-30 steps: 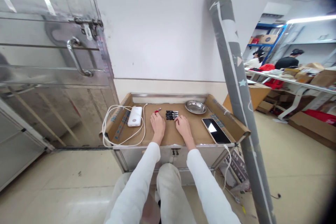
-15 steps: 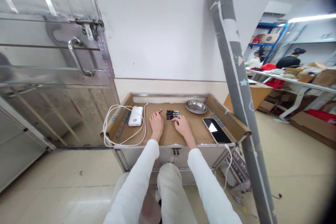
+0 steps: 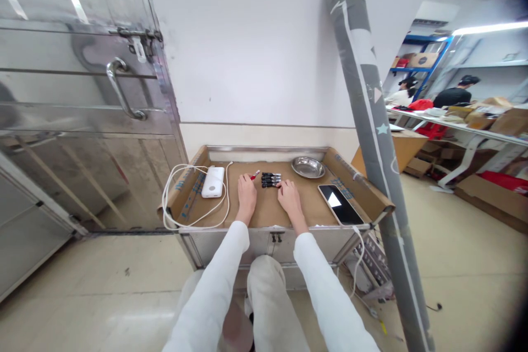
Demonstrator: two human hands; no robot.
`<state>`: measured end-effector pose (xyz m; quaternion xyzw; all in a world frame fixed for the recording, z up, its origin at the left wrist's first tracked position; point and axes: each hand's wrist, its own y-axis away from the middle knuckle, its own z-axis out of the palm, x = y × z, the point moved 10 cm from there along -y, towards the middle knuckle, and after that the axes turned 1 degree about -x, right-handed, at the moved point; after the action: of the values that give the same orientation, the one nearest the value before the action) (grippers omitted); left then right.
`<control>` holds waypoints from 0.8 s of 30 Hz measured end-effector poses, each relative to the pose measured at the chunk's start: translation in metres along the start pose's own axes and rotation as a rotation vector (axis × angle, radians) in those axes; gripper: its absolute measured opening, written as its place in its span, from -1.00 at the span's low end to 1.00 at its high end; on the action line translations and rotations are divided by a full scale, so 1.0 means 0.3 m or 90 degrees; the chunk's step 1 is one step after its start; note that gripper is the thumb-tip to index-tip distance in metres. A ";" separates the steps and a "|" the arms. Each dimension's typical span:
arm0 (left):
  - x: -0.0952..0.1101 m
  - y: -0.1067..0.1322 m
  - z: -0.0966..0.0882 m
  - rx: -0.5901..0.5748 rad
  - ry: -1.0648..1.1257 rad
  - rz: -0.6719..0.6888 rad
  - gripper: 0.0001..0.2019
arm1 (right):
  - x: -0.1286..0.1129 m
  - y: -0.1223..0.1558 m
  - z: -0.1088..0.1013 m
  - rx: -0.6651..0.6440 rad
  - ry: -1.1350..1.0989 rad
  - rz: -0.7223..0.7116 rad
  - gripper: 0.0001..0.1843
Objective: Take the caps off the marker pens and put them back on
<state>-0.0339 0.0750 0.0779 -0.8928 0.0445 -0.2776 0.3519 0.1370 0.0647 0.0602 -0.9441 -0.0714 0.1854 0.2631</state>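
Observation:
My left hand [image 3: 247,194] is closed on a small red stick with a silvery tip [image 3: 255,175], which pokes out past the fingertips. It looks pen-like, but much of it is hidden by the fingers. Just to its right, several short black pen-like sticks with silvery ends [image 3: 270,180] lie side by side in a row on brown cardboard [image 3: 264,212]. My right hand [image 3: 290,198] rests at the right ends of this row, fingers bent and slightly apart. Its fingertips are at the silvery ends of the lower sticks and seem to hold nothing.
A white power bank [image 3: 213,182] and looped white cable [image 3: 165,198] lie left. To the right are a round metal dish [image 3: 308,167] and a phone [image 3: 340,204]. Cardboard-lined raised sides bound the surface. A tall grey patterned roll [image 3: 373,121] leans at right. Two people sit farther off.
The red stick now shows farther out of my left hand, angled up to the right. My right hand has shifted slightly right, its fingers drawing back from over the lower black sticks.

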 end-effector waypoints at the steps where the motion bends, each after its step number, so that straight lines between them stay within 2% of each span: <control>1: 0.019 -0.001 -0.004 -0.003 0.059 0.031 -0.84 | 0.004 -0.001 0.000 0.007 -0.008 0.002 -0.73; 6: 0.143 0.016 -0.008 -0.094 0.283 0.192 -0.85 | 0.016 -0.003 -0.026 0.070 -0.070 0.020 -0.62; 10: 0.229 0.053 -0.002 -0.183 0.347 0.302 -0.83 | 0.027 -0.004 -0.066 0.118 -0.108 0.051 -0.47; 13: 0.261 0.075 0.006 -0.232 0.371 0.345 -0.84 | 0.025 -0.007 -0.072 0.110 -0.133 0.047 -0.42; 18: 0.258 0.070 0.003 -0.208 0.371 0.344 -0.84 | 0.004 -0.013 -0.031 0.051 -0.169 -0.007 -0.56; 24: 0.248 0.054 -0.039 -0.119 0.357 0.344 -0.78 | 0.002 -0.015 -0.013 0.055 -0.209 -0.036 -0.63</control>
<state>0.0244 0.0354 0.1090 -0.7665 0.3973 -0.4028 0.3040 0.1389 0.0667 0.0655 -0.8864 -0.1318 0.3327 0.2936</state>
